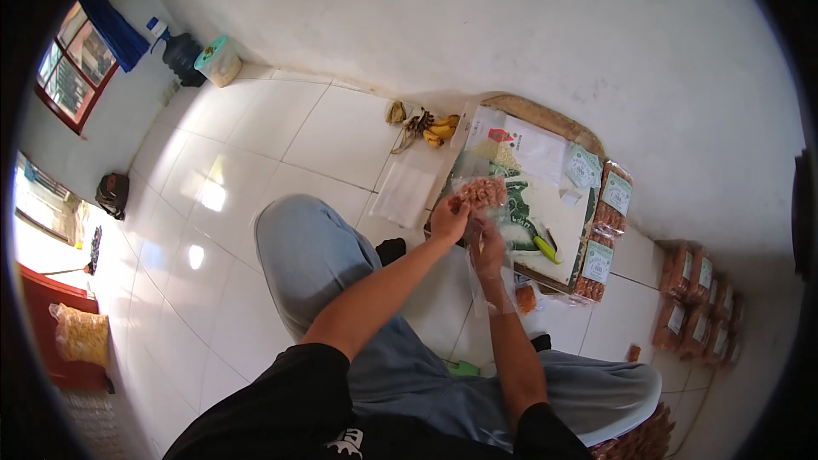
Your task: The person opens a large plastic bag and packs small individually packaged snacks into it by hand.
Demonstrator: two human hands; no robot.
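A clear plastic bag with reddish-brown snack pieces (484, 192) at its far end is held over the low table's near side. My left hand (450, 220) is closed, its fingers pinched on the bag's left edge. My right hand (488, 251) is closed on the plastic just nearer to me, and a loose clear part of it (479, 290) hangs along the right wrist. Fingertip details are small and partly hidden. Beyond the bag lies a green-and-white printed sheet (515, 204), with a green-handled tool (545, 247) on it to the right of my hands.
Labelled snack packs (596, 266) line the table's right edge. Stacked brown packs (694, 307) stand by the right wall. Bananas (440, 130) and flat clear bags (402, 192) lie left of the table. A water jug (181, 57) and lidded tub (219, 61) stand in the far corner.
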